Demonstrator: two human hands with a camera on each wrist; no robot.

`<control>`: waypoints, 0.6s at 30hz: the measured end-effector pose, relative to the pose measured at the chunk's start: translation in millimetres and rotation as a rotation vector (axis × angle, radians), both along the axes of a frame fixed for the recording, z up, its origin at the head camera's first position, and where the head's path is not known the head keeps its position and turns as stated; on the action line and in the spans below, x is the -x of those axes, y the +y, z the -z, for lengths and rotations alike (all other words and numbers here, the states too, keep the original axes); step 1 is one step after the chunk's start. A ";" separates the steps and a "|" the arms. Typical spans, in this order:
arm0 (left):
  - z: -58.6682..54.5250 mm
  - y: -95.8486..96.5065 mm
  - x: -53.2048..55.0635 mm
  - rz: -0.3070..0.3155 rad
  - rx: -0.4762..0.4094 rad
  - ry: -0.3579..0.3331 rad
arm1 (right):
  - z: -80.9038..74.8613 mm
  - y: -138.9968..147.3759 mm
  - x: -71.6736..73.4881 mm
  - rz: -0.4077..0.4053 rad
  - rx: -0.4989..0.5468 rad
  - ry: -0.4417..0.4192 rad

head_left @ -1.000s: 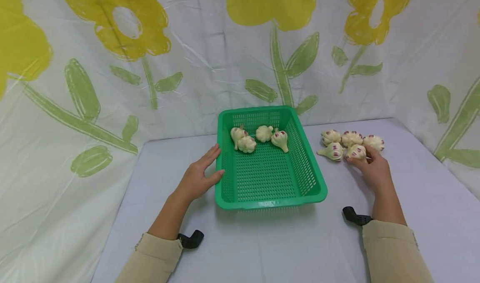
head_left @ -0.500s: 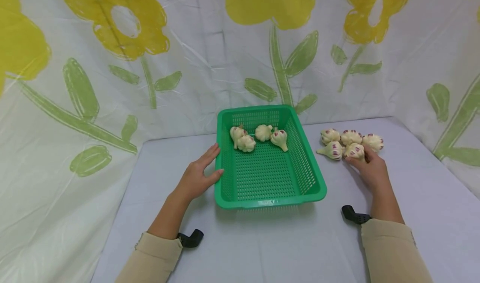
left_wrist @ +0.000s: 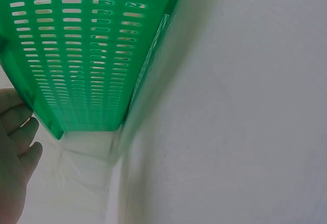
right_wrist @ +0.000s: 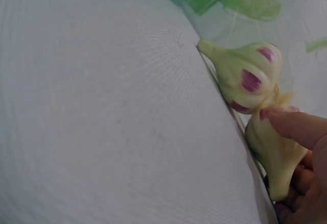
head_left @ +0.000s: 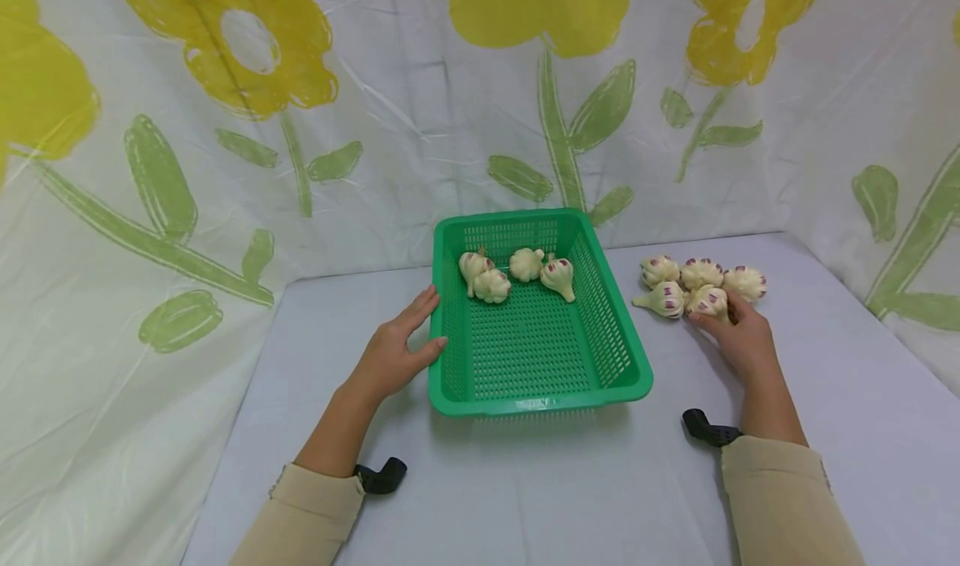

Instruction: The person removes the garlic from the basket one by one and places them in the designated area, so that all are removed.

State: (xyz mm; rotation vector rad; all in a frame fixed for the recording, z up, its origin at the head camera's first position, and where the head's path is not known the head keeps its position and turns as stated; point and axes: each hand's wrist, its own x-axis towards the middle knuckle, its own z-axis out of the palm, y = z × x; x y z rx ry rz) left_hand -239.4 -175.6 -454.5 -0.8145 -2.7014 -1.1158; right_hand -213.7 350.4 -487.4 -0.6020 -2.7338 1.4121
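My left hand (head_left: 390,358) rests against the left rim of a green plastic basket (head_left: 540,404), fingers fairly straight and thumb on the edge. In the left wrist view its fingertips touch the rim beside the slotted wall. With thumb and fingers, my right hand (head_left: 750,341) holds a garlic bulb (head_left: 706,301) with purple marks, low at the table. The right wrist view shows the thumb on this garlic bulb (right_wrist: 273,142), its stem toward the palm. It sits against a neighbouring garlic bulb (right_wrist: 250,78). Several other bulbs, such as one at the back (head_left: 702,273), cluster around it.
Inside the basket, several garlic bulbs (head_left: 492,286) lie toward the far end. A white cloth covers the table (head_left: 585,483). Behind it hangs a white curtain (head_left: 405,157) with painted yellow flowers. The basket stands between the two hands.
My right hand has shifted the held garlic bulb slightly left, closer to the neighbouring bulb. The left hand and basket stay in place; the head view has drifted a little.
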 end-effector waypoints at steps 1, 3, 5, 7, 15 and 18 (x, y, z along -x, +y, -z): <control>0.5 -0.1 0.3 0.001 -0.001 0.000 | -0.2 0.1 -0.1 -0.002 0.002 -0.002; 1.3 -0.3 0.8 0.002 0.000 0.000 | -0.3 0.4 -0.4 -0.006 0.003 -0.009; 1.7 -0.6 1.2 0.002 0.001 0.004 | -0.4 0.7 -0.5 -0.009 0.005 -0.013; 1.6 -0.7 1.2 0.001 0.003 0.010 | -0.3 1.1 -0.6 -0.010 0.005 -0.014; 1.5 -0.2 0.4 0.002 0.002 0.005 | -0.1 1.3 -0.8 -0.014 0.000 -0.010; 1.5 -0.3 0.1 -0.001 0.001 -0.002 | -0.4 1.0 -1.2 -0.014 -0.006 -0.011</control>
